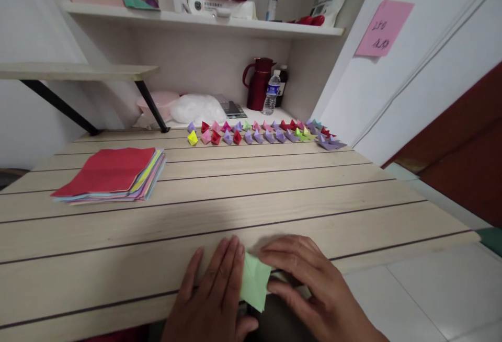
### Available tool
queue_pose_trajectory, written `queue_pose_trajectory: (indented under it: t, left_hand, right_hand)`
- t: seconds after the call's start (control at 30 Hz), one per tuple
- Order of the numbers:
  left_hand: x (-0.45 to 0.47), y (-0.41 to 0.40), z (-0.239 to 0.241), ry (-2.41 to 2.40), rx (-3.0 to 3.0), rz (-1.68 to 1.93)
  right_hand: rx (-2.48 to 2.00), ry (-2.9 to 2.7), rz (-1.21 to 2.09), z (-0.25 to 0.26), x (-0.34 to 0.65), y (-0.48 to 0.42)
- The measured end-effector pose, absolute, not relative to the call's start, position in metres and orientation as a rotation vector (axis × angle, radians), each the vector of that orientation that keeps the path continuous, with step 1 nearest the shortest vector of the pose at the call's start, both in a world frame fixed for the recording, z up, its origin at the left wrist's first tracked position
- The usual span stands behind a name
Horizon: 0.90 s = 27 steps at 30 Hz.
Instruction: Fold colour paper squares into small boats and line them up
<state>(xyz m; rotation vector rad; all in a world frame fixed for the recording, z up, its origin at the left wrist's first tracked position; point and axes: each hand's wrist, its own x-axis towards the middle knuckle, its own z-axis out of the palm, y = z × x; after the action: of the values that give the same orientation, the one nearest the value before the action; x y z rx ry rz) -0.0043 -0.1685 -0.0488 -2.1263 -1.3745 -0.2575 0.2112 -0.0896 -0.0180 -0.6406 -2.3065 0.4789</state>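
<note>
A small light green folded paper (254,283) lies at the table's front edge, between my two hands. My left hand (214,292) rests flat with its fingers stretched out, covering the paper's left part. Its thumb sits lower, by the table edge. On the other side, my right hand (309,284) is curled, with its fingertips and thumb at the paper's right edge. How firmly they pinch it is hard to see. Further left lies a stack of coloured paper sheets (113,172), a red one on top.
Two rows of small folded paper boats (257,136) in several colours line the table's back. Behind them stand a dark red thermos jug (259,86) and a water bottle (271,93). A raised wooden shelf (78,71) on black legs stands at the left. A pink note (384,28) hangs on the right wall.
</note>
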Motion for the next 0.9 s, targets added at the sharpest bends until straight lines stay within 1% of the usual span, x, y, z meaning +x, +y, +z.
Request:
queue_pose_trajectory:
  t: [0.23, 0.43, 0.67, 0.9]
  left_hand:
    - [0.01, -0.173, -0.051, -1.63, -2.092, -0.331]
    - [0.006, -0.174, -0.046, -1.539, -2.121, -0.259]
    - [0.011, -0.173, -0.038, -1.578, -2.132, -0.26]
    - [0.009, -0.174, -0.042, -1.59, -2.139, -0.244]
  right_hand:
    - [-0.526, -2.333, 0.403, -0.019, 0.21, -0.091]
    - [-0.593, -2.364, 0.446, -0.02, 0.211, -0.093]
    - [-0.558, -2.412, 0.457, -0.018, 0.215, -0.092]
    - [-0.566, -2.287, 0.447, -0.023, 0.21, -0.094]
